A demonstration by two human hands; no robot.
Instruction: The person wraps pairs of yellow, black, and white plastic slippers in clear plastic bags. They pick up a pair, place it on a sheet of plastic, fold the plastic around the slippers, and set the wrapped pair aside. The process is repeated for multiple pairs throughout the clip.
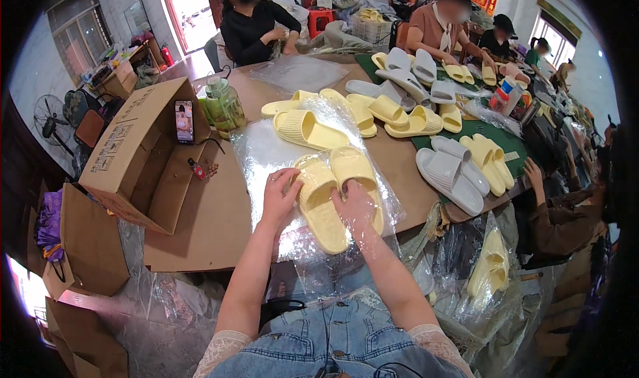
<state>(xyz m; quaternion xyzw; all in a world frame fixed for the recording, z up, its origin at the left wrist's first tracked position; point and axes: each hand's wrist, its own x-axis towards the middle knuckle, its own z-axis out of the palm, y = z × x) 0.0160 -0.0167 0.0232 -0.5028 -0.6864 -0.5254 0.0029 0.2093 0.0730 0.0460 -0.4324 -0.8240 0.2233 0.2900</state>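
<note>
Your left hand [279, 195] lies flat on the outer edge of the pair of yellow slippers [336, 195], fingers spread, clenching nothing; your right hand [356, 208] presses down between them, inside the clear plastic bag [266, 152]; the pair sits at the near table edge [200, 231], long axis running away from you, tilted slightly left; they look light, soft foam, the film slippery, so take hold at the sides; beyond lie loose yellow slippers [313, 128], then grey slippers [449, 172].

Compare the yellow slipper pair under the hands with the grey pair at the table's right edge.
The yellow pair lies inside a clear plastic bag, with the left hand and right hand on it. The grey pair lies bare and untouched. Both are ribbed slide slippers set side by side on the table.
</note>
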